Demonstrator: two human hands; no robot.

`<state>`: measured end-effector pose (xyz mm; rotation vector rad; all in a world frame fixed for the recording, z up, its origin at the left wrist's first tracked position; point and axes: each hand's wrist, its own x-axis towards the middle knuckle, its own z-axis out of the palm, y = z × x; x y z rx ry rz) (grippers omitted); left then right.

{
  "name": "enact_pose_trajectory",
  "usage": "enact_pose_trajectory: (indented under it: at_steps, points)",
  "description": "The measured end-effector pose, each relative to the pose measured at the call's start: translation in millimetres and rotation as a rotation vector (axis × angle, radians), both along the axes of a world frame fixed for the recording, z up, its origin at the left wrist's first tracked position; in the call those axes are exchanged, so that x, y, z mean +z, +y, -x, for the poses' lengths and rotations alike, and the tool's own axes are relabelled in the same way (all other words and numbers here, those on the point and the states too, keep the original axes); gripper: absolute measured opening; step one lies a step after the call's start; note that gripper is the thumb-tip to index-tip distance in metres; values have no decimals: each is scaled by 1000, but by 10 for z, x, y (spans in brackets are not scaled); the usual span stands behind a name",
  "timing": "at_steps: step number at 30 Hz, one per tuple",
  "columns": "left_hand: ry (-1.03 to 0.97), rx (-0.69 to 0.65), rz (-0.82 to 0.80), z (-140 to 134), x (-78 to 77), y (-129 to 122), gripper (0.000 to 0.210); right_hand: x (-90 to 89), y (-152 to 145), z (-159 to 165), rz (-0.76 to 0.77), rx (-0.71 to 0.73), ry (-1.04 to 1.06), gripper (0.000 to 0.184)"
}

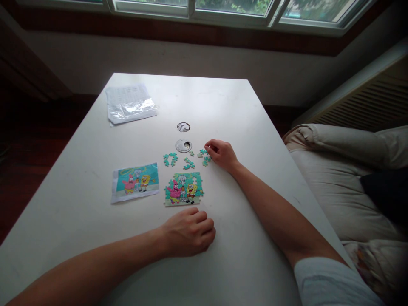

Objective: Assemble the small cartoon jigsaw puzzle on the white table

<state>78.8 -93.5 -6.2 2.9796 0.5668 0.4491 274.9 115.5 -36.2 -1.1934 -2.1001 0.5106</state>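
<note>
A partly joined jigsaw puzzle [175,193] lies on the white table, with a pink starfish, a grey-green figure and a yellow sponge character on it. A gap shows near its upper right. Just below its near edge rests my left hand [191,231], curled into a loose fist, its palm hidden. My right hand [221,154] is at the right of the loose pieces, thumb and forefinger pinched beside a small cluster of green puzzle pieces [206,161]. Whatever is between those fingertips is too small to make out. More loose pieces [188,163] lie above the puzzle.
Left of the puzzle is a printed reference picture [123,193] of the same characters. Two round metal-rimmed fittings [179,145] sit in the white table [207,100]. A clear plastic bag with papers [127,102] lies far left. A beige sofa [315,182] stands along the right side.
</note>
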Motion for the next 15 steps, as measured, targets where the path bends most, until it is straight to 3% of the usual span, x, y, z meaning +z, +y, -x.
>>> enact_pose_trajectory:
  at_steps: [15]
  points:
    - [11, 1, 5, -2, 16, 5, 15, 3, -1, 0, -3, 4, 3, 15]
